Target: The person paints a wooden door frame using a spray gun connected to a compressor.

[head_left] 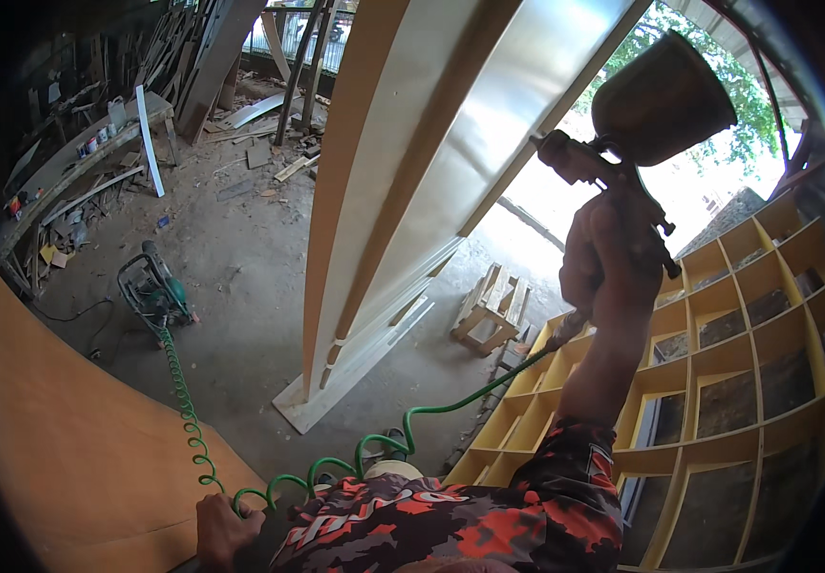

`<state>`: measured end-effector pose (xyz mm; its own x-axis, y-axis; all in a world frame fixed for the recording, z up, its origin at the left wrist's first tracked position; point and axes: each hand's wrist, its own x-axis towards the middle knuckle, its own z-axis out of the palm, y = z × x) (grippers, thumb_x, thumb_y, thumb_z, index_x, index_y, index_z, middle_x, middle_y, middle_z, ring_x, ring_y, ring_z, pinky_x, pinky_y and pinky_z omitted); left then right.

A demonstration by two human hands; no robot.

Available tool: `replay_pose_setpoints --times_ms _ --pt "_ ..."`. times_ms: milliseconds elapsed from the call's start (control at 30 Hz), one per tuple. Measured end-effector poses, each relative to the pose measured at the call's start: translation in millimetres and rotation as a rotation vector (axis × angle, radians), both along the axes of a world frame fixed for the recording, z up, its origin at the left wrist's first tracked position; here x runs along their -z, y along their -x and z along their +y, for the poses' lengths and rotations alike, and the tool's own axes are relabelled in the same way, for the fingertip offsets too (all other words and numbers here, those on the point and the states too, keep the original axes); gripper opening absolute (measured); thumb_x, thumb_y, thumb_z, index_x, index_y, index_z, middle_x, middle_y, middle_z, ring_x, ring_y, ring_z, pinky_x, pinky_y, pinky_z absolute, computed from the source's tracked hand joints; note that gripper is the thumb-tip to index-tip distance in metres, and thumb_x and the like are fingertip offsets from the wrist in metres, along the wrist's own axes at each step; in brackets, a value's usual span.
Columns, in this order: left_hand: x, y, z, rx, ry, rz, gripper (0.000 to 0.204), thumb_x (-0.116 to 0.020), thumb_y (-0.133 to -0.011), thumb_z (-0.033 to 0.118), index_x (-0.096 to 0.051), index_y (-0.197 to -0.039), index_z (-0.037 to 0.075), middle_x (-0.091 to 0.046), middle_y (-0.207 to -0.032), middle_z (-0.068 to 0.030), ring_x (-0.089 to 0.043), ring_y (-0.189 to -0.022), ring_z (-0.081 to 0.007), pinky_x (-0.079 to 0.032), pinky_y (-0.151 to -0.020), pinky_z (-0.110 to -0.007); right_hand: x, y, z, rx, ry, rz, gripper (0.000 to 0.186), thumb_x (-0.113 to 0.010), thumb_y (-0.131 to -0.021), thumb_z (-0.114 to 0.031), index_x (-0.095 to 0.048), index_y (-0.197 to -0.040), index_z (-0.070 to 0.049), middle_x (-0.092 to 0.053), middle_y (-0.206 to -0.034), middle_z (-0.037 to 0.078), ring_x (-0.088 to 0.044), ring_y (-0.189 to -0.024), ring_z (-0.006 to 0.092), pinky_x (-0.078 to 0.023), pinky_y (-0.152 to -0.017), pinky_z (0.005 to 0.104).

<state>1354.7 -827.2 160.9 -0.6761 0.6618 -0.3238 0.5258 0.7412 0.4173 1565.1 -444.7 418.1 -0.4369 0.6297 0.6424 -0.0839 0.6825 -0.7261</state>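
My right hand is raised and wrapped round the grip of a spray gun with a large cup on top. The gun's nozzle faces a tall wooden panel with a pale, shiny face, standing upright before me. A coiled green air hose runs from below the gun across my front to my left hand, which is closed on it low at the left. From there the coils go on to a small green compressor on the floor.
A yellowish wooden grid shelf fills the right side. A small wooden stool stands beyond the panel's foot. At far left are a cluttered workbench and leaning planks. A large orange-brown board curves along the near left.
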Motion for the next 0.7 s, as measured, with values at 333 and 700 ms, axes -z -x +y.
replay_pose_setpoints --times_ms 333,700 --pt "-2.3 -13.8 36.4 -0.009 -0.014 0.080 0.028 -0.076 -0.068 0.024 -0.074 -0.065 -0.004 -0.070 -0.063 -0.0214 -0.074 -0.064 -0.0352 -0.061 -0.070 -0.043 -4.9 -23.3 104.6 0.112 0.255 0.063 0.021 -0.061 -0.109 -0.026 -0.061 -0.097 -0.009 -0.042 -0.058 -0.003 -0.032 -0.036 0.0072 -0.021 -0.035 0.0291" --pt "-13.6 -36.9 86.8 -0.087 -0.047 0.057 0.030 -0.076 -0.071 0.024 -0.071 -0.063 -0.005 -0.066 -0.056 -0.0206 -0.074 -0.060 -0.0339 -0.058 -0.062 -0.043 -8.8 -49.8 198.2 0.152 0.320 0.050 0.041 -0.065 -0.107 -0.035 -0.055 -0.074 -0.012 -0.041 -0.053 -0.003 -0.035 -0.036 0.0089 -0.025 -0.036 0.0299"
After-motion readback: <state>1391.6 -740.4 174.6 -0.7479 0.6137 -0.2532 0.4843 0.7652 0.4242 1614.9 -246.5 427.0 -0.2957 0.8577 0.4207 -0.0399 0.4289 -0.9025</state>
